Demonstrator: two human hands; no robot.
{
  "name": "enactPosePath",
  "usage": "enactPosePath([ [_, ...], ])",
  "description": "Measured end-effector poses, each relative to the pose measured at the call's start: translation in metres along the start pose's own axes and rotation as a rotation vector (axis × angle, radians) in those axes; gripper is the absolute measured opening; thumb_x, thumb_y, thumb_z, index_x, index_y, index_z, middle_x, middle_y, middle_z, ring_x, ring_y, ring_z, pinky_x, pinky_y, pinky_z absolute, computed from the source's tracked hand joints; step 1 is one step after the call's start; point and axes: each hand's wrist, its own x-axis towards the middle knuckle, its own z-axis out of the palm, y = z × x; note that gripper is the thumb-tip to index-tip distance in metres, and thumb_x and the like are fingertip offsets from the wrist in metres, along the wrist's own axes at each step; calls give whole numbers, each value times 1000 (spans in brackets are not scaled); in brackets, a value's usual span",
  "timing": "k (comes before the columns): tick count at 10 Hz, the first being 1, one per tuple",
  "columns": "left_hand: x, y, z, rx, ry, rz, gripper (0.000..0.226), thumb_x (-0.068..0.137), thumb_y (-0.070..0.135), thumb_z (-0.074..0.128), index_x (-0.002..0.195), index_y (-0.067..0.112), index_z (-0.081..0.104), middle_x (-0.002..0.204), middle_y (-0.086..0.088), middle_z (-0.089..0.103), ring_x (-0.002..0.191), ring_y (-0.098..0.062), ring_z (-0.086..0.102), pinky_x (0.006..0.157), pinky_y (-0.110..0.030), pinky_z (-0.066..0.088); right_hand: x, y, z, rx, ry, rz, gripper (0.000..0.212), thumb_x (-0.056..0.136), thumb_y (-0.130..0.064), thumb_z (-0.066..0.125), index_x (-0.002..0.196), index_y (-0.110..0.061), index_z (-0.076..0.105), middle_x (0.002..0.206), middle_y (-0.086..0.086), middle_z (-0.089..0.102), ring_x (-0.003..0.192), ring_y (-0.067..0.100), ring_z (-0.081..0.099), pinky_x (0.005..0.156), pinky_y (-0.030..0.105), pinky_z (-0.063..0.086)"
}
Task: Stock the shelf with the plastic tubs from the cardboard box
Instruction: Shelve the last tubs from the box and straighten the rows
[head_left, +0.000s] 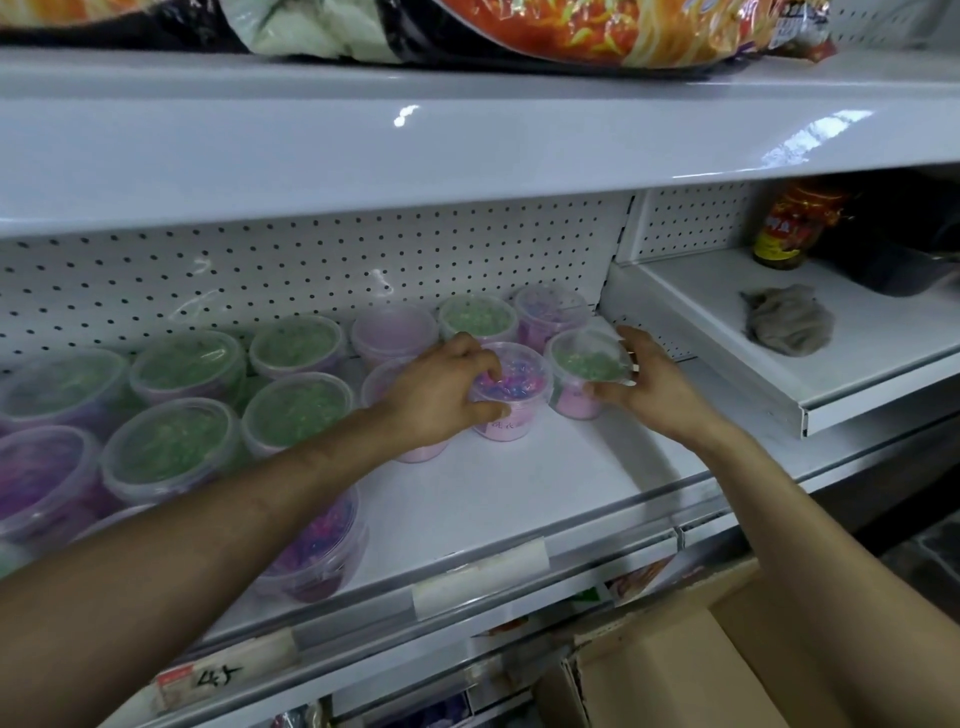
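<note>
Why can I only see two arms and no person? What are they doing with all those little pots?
The camera sits on the person's head and looks forward and down, so you see only their own arms. There is just this one picture. The left hand grips a tub with pink and blue bits inside, and the right hand holds a green-topped tub beside it. Both seem to rest on the white shelf. More tubs, green and purple, stand in rows to the left. The cardboard box below is what the tubs come out of. On the next shelf over lie a grey cloth and a jar.
</note>
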Motion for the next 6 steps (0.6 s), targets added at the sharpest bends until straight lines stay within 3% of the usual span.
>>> enactPosePath([
  [3,-1,-1,-4,-2,-7,-29,49,85,52,78,124,25,66,133,2,53,122,-20,54,105,-35,43,10,7,2,10,16,24,117,57,-73,88,154,-29,40,152,1,50,133,22,56,109,52,51],
  [4,-7,-2,-7,-11,-24,-16,63,81,64,69,129,23,66,136,0,53,123,-23,55,106,-40,46,10,8,3,-15,15,15,120,53,-84,84,152,-31,42,151,-1,50,133,22,55,109,51,51],
  [6,-31,-15,-20,-1,55,13,74,80,72,54,131,20,67,134,-3,59,122,-26,59,105,-45,48,10,21,14,-121,54,-13,101,71,-83,76,150,-27,46,149,-3,51,133,20,55,108,49,52],
])
